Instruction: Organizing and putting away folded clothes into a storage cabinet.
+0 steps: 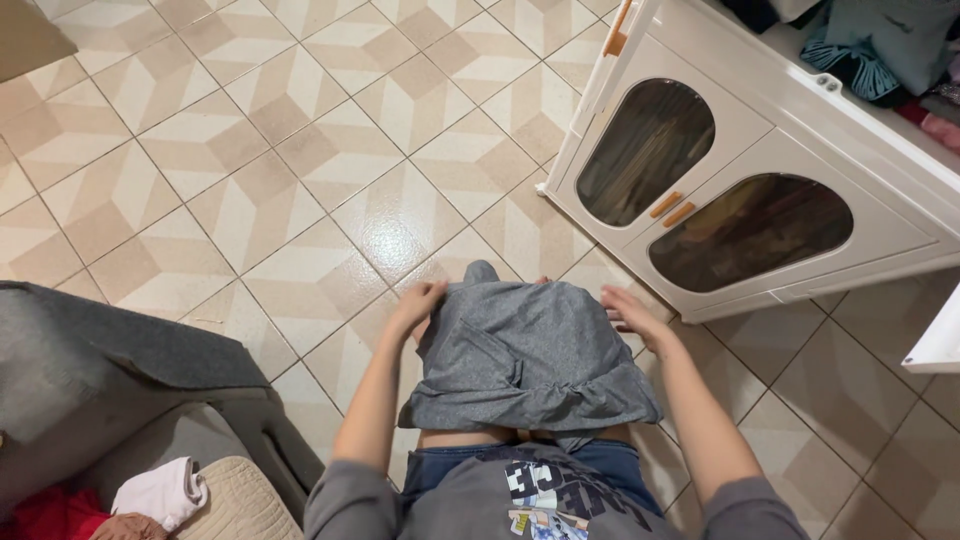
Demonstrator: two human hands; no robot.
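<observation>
A person's left hand (415, 303) and right hand (630, 312) pinch the far edge of a grey garment (530, 355) spread across the lap; keeping both corners level should fold it squarely.

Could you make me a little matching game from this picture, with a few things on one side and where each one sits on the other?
Things:
1. grey knitted garment
2. white plastic cabinet with dark oval door panels
3. white folded cloth
4. left hand

Places:
A. lower left, beside a beige quilted cushion
B. upper right, on the tiled floor
C. spread over the person's lap
D. on the garment's left edge

Pairs: 1-C, 2-B, 3-A, 4-D
</observation>
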